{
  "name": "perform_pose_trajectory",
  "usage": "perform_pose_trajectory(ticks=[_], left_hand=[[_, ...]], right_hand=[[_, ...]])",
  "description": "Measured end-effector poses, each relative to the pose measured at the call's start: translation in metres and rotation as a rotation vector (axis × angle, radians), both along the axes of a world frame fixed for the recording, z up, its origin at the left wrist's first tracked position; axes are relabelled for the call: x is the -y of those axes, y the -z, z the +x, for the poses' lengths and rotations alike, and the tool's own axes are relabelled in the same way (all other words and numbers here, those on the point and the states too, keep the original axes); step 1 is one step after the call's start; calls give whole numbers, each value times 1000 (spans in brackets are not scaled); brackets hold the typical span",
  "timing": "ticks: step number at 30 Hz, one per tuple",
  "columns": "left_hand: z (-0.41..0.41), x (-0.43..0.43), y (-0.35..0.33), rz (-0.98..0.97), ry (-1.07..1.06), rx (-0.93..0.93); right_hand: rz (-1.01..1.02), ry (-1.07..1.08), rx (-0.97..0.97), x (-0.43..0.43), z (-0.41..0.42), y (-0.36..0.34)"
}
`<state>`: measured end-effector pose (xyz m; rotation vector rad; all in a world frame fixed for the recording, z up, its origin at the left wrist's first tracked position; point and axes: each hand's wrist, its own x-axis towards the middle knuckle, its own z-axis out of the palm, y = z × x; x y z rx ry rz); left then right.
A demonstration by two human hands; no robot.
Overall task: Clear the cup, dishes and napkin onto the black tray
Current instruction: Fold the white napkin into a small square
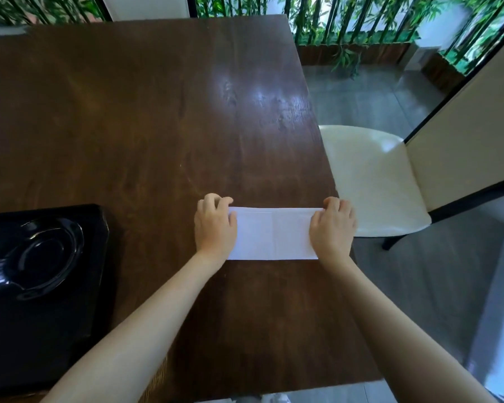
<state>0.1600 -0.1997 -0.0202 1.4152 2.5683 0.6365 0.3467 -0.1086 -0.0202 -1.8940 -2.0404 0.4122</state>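
The white napkin [272, 233] is pinned flat on the dark wooden table [134, 120] by the left hand [215, 225] and right hand [332, 226], fingers curled over its ends. A cream chair [370, 181] is placed beside the table.

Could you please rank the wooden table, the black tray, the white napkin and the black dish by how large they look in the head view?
1. wooden table
2. black tray, partly cut off by the frame edge
3. black dish and white napkin: they look alike, so unranked
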Motion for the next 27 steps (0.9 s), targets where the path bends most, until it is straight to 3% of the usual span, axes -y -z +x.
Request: perform_pose_trajectory(ticks=[2, 4, 7, 9, 13, 18, 23, 27], left_hand=[[13, 0, -1, 62, 64, -145], [29, 0, 5, 44, 205, -207], [38, -2, 20, -225, 221, -218], [35, 0, 30, -309, 172, -229], [29, 2, 34, -293, 200, -247], [27, 1, 31, -301, 208, -268], [10, -14, 29, -349, 324, -317], [4, -28, 18, -412, 378, -464]], right_hand=[[99, -149, 4, 7, -13, 1], [129, -445, -8, 16, -33, 5], [25, -690, 197, 30, -51, 19], [8, -683, 246, 30, -50, 27], [36, -728, 307, 17, -27, 27], [-3, -640, 421, -20, 45, 22], [-23, -715, 453, -30, 59, 20], [52, -710, 433, -25, 57, 20]])
